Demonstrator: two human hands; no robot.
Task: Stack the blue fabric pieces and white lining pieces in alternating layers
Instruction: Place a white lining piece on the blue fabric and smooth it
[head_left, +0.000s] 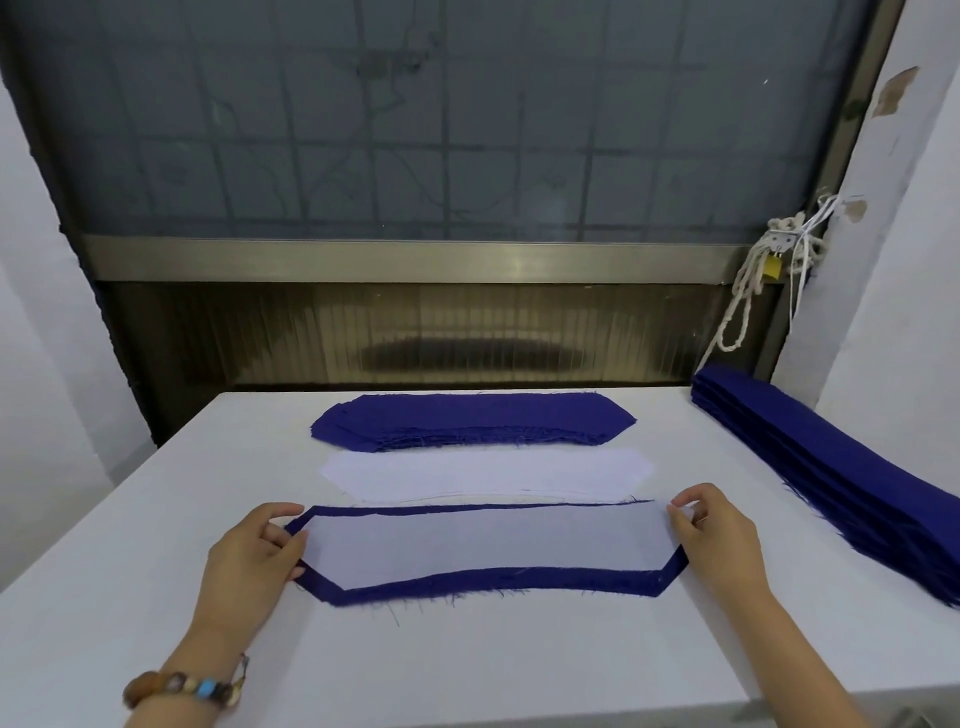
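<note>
A white lining piece (488, 543) lies on top of a larger blue fabric piece (498, 582) near the table's front, with a blue border showing all round. My left hand (254, 553) pinches the left end of this pair. At the right end, my right hand (714, 530) pinches the lining's edge. Behind them lies a pile of white lining pieces (483, 475), and behind that a pile of blue fabric pieces (472, 418).
The white table (467, 660) runs back to a window wall. A tall stack of long blue strips (831, 467) lies along the table's right edge. A knotted white rope (753, 280) hangs at the back right corner.
</note>
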